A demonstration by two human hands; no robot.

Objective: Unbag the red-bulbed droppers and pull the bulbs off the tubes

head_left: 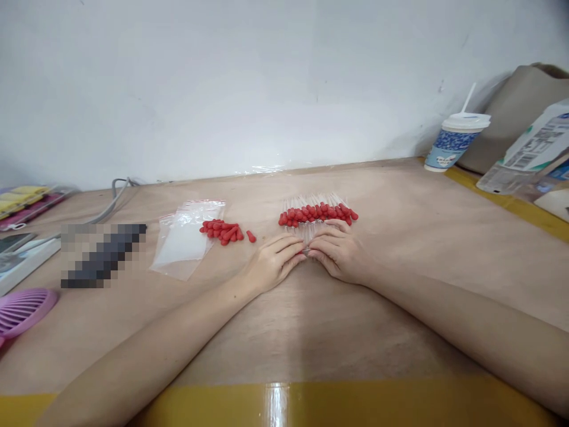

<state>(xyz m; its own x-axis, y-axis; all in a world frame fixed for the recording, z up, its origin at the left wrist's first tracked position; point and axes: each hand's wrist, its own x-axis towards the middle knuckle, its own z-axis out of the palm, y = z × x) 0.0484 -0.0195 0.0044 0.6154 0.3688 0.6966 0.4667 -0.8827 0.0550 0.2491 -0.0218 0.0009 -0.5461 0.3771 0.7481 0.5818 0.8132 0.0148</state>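
Note:
My left hand (273,262) and my right hand (340,252) meet at the middle of the table, fingertips almost touching. The left fingers pinch a red rubber bulb (304,252), of which only a sliver shows. My right fingers are closed on what looks like a thin clear glass dropper tube, mostly hidden. Just beyond the hands lies a row of droppers with red bulbs (317,212), their clear tubes pointing toward the wall. Several bare glass tubes (306,231) lie between that row and my fingers. Loose red rubber bulbs (224,230) form a pile to the left.
Clear zip bags (180,243) lie left of the loose bulbs. Farther left are a blurred-out dark object (104,258), a grey cable (109,207) and a purple fan (26,311). At the right back stand a lidded paper cup (453,145) and a clear plastic package (528,148).

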